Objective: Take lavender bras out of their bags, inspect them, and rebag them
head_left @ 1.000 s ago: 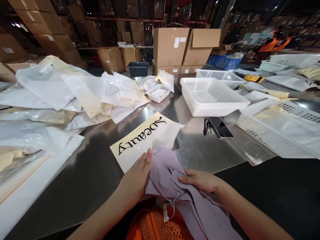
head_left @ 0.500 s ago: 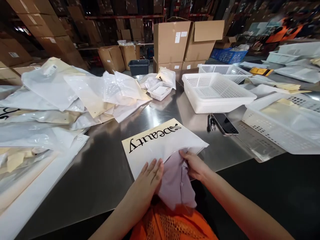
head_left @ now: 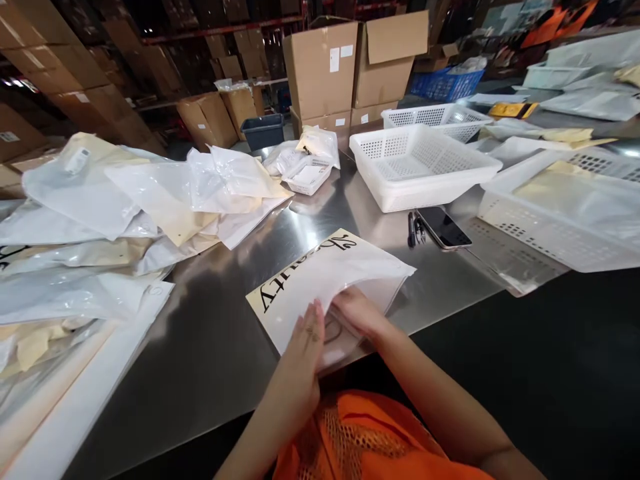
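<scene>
A white plastic bag with black lettering ending in "uty" on a yellowish edge lies on the metal table in front of me. Its mouth faces my body, and the upper layer bulges up. My left hand is at the left side of the mouth, with straight fingers close together along the bag's lip. Inside the mouth is my right hand; its fingers are hidden beneath the upper layer. The lilac cloth can no longer be made out; a curved line shows on the lower layer between my hands.
Filled plastic bags are heaped on the left. Beyond my bag stand a small white basket and larger white baskets. A phone and pens lie right of the bag. Cardboard boxes stand behind the table.
My right hand has moved forward into the bag's mouth, and the lilac cloth has gone from sight. My left hand has turned onto its edge at the lip. The camera view has shifted.
</scene>
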Demonstrator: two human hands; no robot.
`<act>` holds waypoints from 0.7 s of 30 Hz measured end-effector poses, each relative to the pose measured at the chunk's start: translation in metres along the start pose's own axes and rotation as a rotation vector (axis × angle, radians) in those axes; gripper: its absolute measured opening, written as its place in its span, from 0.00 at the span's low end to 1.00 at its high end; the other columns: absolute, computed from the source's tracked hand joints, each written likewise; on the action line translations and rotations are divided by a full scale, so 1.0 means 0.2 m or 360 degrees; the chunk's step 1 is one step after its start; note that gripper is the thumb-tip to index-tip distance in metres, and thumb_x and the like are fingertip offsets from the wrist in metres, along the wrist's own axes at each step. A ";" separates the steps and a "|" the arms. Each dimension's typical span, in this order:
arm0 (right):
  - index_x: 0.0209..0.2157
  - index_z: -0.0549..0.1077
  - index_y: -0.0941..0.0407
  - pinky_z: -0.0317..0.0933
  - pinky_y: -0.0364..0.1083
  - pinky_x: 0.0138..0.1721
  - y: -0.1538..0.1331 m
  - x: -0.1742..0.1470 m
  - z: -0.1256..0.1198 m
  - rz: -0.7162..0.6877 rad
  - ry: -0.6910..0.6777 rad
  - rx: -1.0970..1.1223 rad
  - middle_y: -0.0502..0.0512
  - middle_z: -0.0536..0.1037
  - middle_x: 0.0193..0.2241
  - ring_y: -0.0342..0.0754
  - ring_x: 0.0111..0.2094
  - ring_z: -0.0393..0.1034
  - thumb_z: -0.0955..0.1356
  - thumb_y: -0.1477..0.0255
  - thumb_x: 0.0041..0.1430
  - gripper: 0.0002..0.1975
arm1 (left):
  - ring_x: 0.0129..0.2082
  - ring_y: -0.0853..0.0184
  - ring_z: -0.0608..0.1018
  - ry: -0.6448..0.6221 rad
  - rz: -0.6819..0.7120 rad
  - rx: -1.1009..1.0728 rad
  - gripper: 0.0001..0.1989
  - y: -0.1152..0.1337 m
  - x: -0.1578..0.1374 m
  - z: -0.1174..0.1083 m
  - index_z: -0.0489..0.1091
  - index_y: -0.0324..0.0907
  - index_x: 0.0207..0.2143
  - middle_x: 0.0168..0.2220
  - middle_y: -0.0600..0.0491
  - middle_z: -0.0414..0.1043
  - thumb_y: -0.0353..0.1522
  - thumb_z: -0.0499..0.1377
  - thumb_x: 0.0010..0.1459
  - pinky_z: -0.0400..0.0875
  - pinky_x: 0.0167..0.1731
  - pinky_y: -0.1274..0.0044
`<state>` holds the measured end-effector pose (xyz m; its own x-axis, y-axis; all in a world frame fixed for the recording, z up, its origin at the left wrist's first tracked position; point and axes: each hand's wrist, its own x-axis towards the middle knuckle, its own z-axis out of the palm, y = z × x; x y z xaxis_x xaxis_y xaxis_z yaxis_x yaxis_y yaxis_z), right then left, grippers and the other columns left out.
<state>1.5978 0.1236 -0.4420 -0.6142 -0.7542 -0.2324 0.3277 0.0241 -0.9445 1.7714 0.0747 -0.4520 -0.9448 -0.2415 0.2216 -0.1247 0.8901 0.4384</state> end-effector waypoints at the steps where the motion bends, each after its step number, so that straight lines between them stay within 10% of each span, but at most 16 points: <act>1: 0.41 0.79 0.57 0.64 0.53 0.55 0.00 -0.03 -0.03 -0.0064 -0.0034 -0.0123 0.55 0.80 0.41 0.53 0.47 0.72 0.75 0.66 0.54 0.13 | 0.70 0.62 0.48 0.0038 -0.0075 -0.0055 0.51 -0.02 0.00 -0.04 0.19 0.45 0.69 0.72 0.46 0.35 0.14 0.42 0.49 0.57 0.65 0.63; 7: 0.45 0.78 0.51 0.58 0.60 0.56 0.11 -0.22 -0.21 -0.0621 -0.0393 -0.1570 0.59 0.80 0.43 0.58 0.48 0.71 0.64 0.65 0.65 0.13 | 0.69 0.63 0.54 0.0050 -0.0303 -0.0200 0.49 -0.06 0.04 -0.16 0.23 0.48 0.70 0.72 0.50 0.38 0.16 0.43 0.51 0.61 0.63 0.70; 12: 0.51 0.75 0.52 0.34 0.71 0.65 0.22 -0.15 -0.20 -0.0758 -0.0588 -0.1747 0.61 0.69 0.60 0.65 0.66 0.53 0.63 0.70 0.64 0.16 | 0.70 0.64 0.46 -0.0096 -0.0068 -0.0082 0.51 -0.06 0.04 -0.12 0.26 0.49 0.71 0.72 0.52 0.38 0.13 0.41 0.48 0.53 0.67 0.63; 16: 0.44 0.78 0.55 0.53 0.61 0.61 0.19 -0.08 -0.20 -0.0922 -0.0432 -0.1589 0.63 0.77 0.49 0.58 0.55 0.67 0.61 0.72 0.63 0.15 | 0.71 0.60 0.48 -0.0216 0.0152 -0.0097 0.40 -0.09 -0.06 -0.10 0.48 0.50 0.69 0.70 0.53 0.49 0.16 0.45 0.56 0.49 0.68 0.57; 21: 0.18 0.68 0.55 0.60 0.44 0.31 0.15 -0.20 -0.27 -0.0751 -0.0003 -0.1411 0.55 0.78 0.28 0.46 0.28 0.70 0.64 0.65 0.64 0.20 | 0.39 0.64 0.79 0.0536 -0.0817 -0.0462 0.10 -0.18 -0.31 -0.11 0.75 0.43 0.35 0.36 0.50 0.78 0.38 0.57 0.63 0.75 0.42 0.72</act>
<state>1.5939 0.1901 -0.4731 -0.5418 -0.8137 0.2103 -0.6028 0.2019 -0.7719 1.8416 0.0486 -0.4620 -0.6359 -0.7547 0.1614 -0.4015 0.5021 0.7660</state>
